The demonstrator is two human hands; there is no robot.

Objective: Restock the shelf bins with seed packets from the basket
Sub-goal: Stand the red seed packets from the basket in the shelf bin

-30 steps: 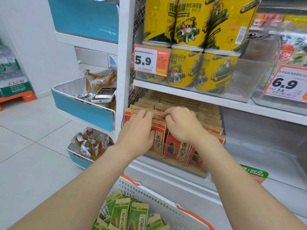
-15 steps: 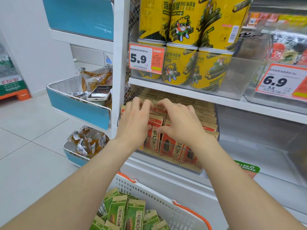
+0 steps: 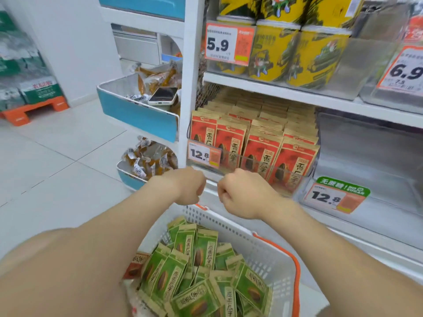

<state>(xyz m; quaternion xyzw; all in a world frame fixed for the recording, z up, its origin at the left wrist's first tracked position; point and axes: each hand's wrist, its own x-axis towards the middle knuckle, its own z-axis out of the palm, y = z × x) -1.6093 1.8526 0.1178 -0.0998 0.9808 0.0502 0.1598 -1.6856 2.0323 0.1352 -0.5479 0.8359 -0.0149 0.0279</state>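
Note:
Red seed packets (image 3: pixel 256 143) stand in rows in a clear shelf bin (image 3: pixel 304 179) on the middle shelf. Below, a white basket with orange handles (image 3: pixel 265 250) holds several green seed packets (image 3: pixel 194 266) and one red packet (image 3: pixel 135 266) at its left side. My left hand (image 3: pixel 190 185) and my right hand (image 3: pixel 238 193) hover side by side between the bin and the basket. Both have their fingers curled under and hold nothing. The fingertips are hidden from view.
An empty clear bin (image 3: pixel 370 156) with a 12.8 price tag (image 3: pixel 332 197) sits right of the red packets. Yellow tubs (image 3: pixel 295 49) fill the shelf above. At the left, blue side bins (image 3: pixel 137 113) hold snacks and a phone (image 3: pixel 163 95).
Both hands have pulled back and down from the tops of the red packets and now hang empty over the basket. The view has tilted downward.

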